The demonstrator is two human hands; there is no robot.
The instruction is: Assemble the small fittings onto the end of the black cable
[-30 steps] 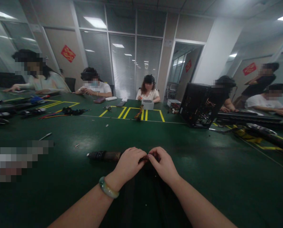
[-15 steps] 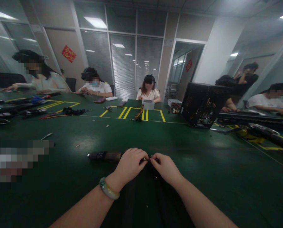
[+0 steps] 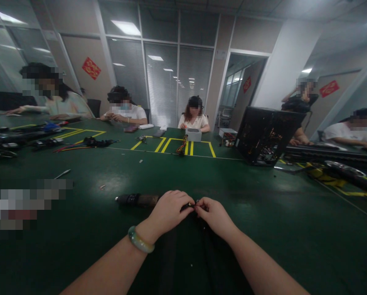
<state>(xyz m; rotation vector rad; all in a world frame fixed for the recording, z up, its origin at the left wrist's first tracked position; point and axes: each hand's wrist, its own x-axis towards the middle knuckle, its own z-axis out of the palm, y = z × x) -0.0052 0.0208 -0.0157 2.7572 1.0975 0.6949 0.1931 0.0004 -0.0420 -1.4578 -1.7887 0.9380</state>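
Across a green table (image 3: 247, 192), two bare hands are working close together over one small dark piece (image 3: 188, 206) that is showing a bright metallic glint. The left hand (image 3: 171, 209) is holding it in a nearly closed pinch, thumb to forefinger, the other fingers curling over. The right hand (image 3: 214, 215) is facing it from just beside, fingertips drawn in; from where I am standing, I cannot tell whether they are gripping the piece or only touching it. A pale green bracelet (image 3: 140, 241) is circling the left wrist.

A dark driver-like tool (image 3: 140, 200) is lying out to the left of the left hand, its metal tip pointing away and its near end hiding behind that hand. Beyond the tip, farther left, a tiny loose bit (image 3: 102, 187) is resting. Well beyond the right hand, a black computer case (image 3: 263, 137) is standing tilted to the eye.

Handling so small a part is, in my judgement, calling for a steady left pinch, with the right fingertips making only light adjustments. Turning the glinting side toward the eye is likely helping in this dim light, and staying low over the table is limiting any drop.
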